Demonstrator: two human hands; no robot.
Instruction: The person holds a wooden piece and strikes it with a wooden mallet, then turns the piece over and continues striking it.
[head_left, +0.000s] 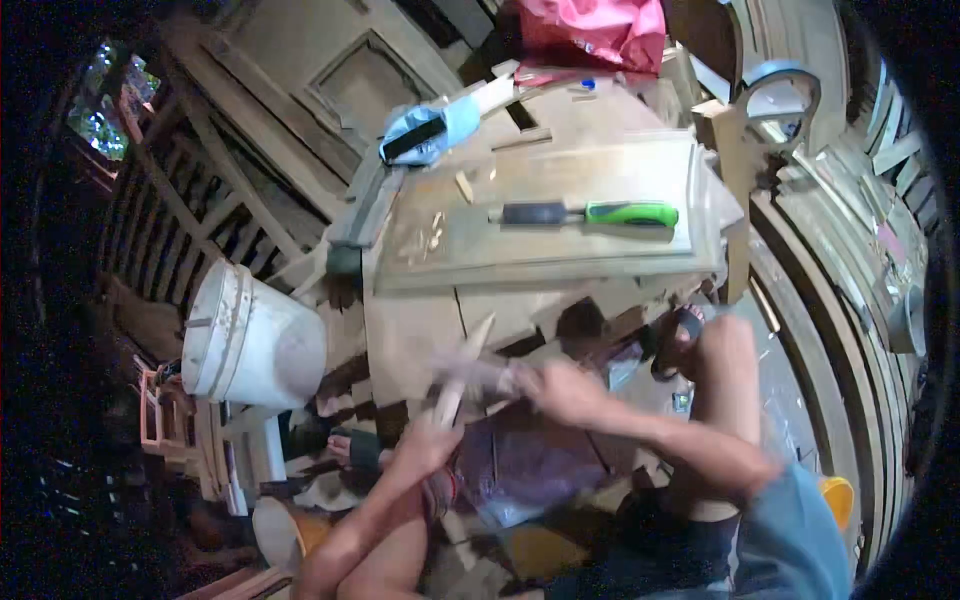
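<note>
My left hand is closed around the lower end of a pale wooden stick, whose pointed tip slants up and to the right. In my right hand is a long greyish tool, smeared by motion; I cannot tell its kind. It reaches leftward and overlaps the stick in this view. Beyond both hands, a flat wooden panel carries a green-handled hand tool and a dark-handled piece in line with it. Small wood bits lie on the panel's left part.
A white bucket stands at left. A blue item with a black strip sits at the panel's upper left corner, and a pink bag is at the back. Long boards line the right side. My bare legs flank the work area.
</note>
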